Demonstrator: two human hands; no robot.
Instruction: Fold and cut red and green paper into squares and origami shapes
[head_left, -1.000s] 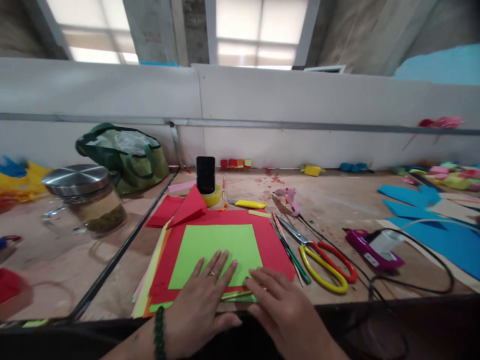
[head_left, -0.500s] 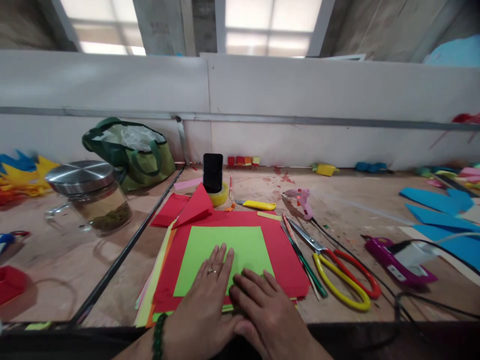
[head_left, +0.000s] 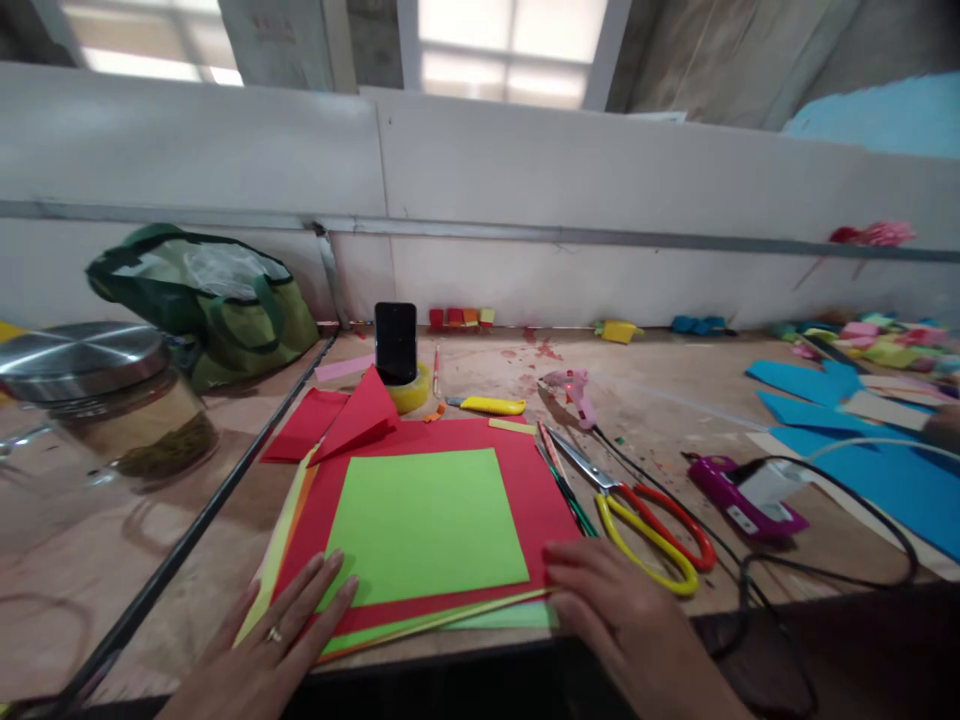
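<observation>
While our left hand [head_left: 270, 640] lies spread, gripping nothing, at the near-left corner of the lime-green rectangular paper sheet [head_left: 427, 520], our right hand [head_left: 607, 605] half-curls at the right edge of the larger red paper sheet [head_left: 532, 480] beneath — hold unclear. Light, even pressure should keep both flat. Against the earlier frame, our hands sit wider apart — more green bared.

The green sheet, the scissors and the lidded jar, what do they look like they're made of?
Green sheet: probably matte paper or thin card, flat and without shine.
Scissors: greyish, glinting blades look like metal; smooth red and yellow handles, perhaps plastic.
Jar: glass or clear plastic, since its contents show through; the silvery lid, with streaked reflections, looks like metal.
</observation>
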